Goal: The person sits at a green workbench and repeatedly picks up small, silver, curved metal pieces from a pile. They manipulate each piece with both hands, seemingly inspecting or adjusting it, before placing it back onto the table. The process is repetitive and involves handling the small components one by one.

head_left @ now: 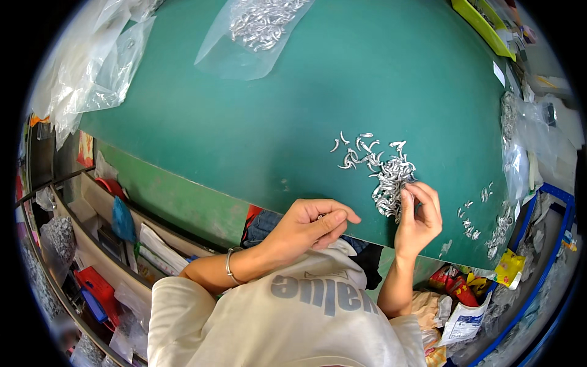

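A pile of small, curved, silver metal pieces lies near the front edge of the green tabletop, with looser ones fanning out at its upper left. At the pile's right side, my right hand has thumb and index finger pinched on a small curved metal piece, partly covered by the fingertips. My left hand, left of the pile and by the table edge, is curled with the thumb laid over the fingers. A tiny bit of metal shows inside it; the rest is hidden in the palm.
A clear plastic bag of similar pieces lies at the far side of the green table. More pieces form small groups at the right edge. Crumpled plastic bags occupy the far left corner. A yellow-green tray stands far right.
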